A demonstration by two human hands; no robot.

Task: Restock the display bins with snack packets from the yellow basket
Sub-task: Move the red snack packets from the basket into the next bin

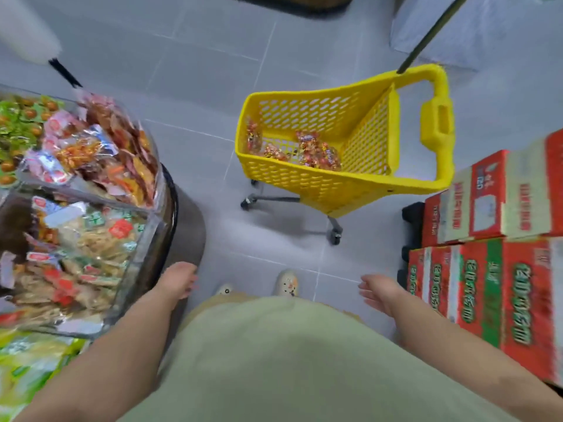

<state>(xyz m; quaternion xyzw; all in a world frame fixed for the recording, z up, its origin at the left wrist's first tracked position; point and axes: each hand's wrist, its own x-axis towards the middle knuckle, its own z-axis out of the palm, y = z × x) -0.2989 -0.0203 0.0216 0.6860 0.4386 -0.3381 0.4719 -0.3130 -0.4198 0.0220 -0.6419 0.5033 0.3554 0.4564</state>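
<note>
Left hand (179, 280) and right hand (379, 292) are both hanging empty, fingers relaxed and slightly apart, while the snack packets (316, 153) are lying in the yellow basket (304, 184) well ahead, nearer the right hand, with the display bins (154, 213) sitting beside the left.

Both empty hands (179, 280) (379, 289) hang before the yellow basket (304, 184).

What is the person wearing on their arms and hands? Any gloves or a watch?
No gloves, and no watch or bracelet. The left hand and right hand are bare, with no rings that I can see. No sleeves reach into view. The top is pale green.
</note>
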